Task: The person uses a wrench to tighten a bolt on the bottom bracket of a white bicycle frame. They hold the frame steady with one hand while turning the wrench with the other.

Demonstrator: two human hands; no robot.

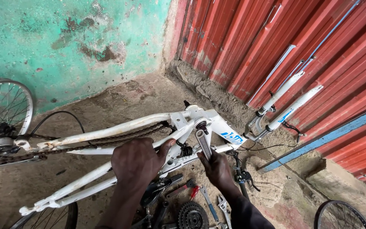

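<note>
Head view: the left hand [137, 163] wraps the white metal bicycle frame [119, 129], lying with its long axis left-right and its fork [291, 101] pointing far right. The right hand [217, 168] pinches a silver steel wrench [203, 144], its head pointing far onto the frame's nut.

A white frame [128, 127] with blue lettering and a rusty brown chain [106, 142], against a flaking turquoise wall [64, 38] and red corrugated sheeting [301, 34].
</note>
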